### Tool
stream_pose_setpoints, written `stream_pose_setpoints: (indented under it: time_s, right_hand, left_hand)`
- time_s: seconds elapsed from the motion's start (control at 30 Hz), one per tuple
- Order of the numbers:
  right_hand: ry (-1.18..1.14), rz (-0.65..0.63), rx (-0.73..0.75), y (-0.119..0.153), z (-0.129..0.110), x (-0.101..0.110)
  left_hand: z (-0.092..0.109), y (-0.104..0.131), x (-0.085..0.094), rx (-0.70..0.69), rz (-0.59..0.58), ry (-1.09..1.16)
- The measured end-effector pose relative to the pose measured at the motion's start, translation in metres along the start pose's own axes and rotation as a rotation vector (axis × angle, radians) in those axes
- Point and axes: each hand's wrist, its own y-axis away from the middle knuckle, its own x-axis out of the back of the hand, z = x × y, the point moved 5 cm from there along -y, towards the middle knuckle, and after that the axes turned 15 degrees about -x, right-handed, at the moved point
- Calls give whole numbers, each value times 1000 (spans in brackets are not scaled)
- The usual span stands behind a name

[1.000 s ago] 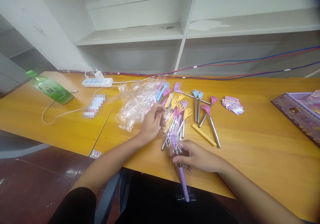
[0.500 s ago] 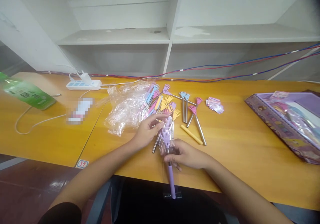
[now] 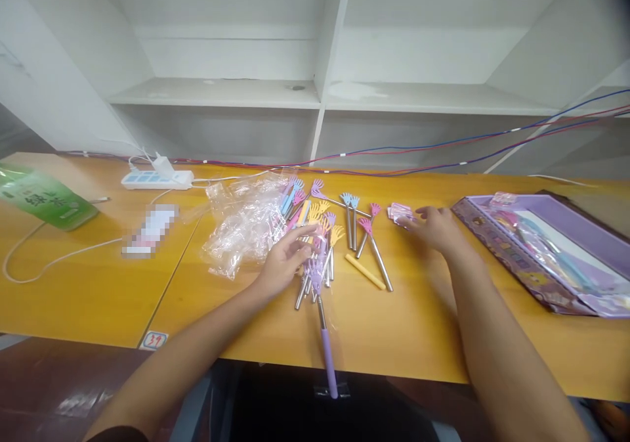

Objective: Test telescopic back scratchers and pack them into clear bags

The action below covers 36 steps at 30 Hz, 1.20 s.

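Observation:
A purple back scratcher in a clear plastic sleeve lies partly over the table edge, handle towards my body. My left hand is closed in a pinch on its bag near the purple claw end. Away to the right, my right hand is at a small stack of pink and white cards, fingers stretched and touching or just over the near side; it is slightly blurred. Between the hands lie loose back scratchers, among them a pink-headed one with a metal rod, and a yellow handle tube.
A heap of clear plastic bags lies left of the scratchers. At the right stands a purple display box holding bagged scratchers. On the left are a power strip, a blurred-out phone-like item and a green bottle.
My right hand has left the bagged purple back scratcher and moved right and away from me to the cards. My left hand keeps its hold. The view has shifted slightly.

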Motion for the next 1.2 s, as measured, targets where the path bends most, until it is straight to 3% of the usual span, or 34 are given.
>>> stream_pose_setpoints:
  time_s: [0.17, 0.37, 0.6, 0.73, 0.8, 0.87, 0.93, 1.03, 1.2]
  right_hand:
    - [-22, -49, 30, 0, 21, -18]
    - [-228, -74, -35, 7, 19, -7]
    - [-533, -95, -123, 17, 11, 13]
    - [-791, -156, 47, 57, -36, 9]
    - [-863, -282, 170, 91, -67, -6]
    - [-935, -500, 328, 129, -97, -24]
    - [-971, -569, 425, 158, -112, -34]
    - [-964, -489, 511, 176, -116, -38]
    - [-765, -378, 741, 180, -116, -33]
  left_hand:
    - [-4, 1, -2, 115, 24, 296]
    - [-5, -1, -2, 161, 36, 443]
    - [-2, 1, -5, 170, -54, 503]
    - [-11, 6, -10, 228, -153, 563]
    - [-17, 8, -13, 263, -185, 602]
    - [-23, 10, -14, 310, -180, 641]
    - [-27, 11, -14, 351, -146, 671]
    - [-29, 12, -12, 382, -95, 697]
    - [-27, 11, -11, 373, -71, 691]
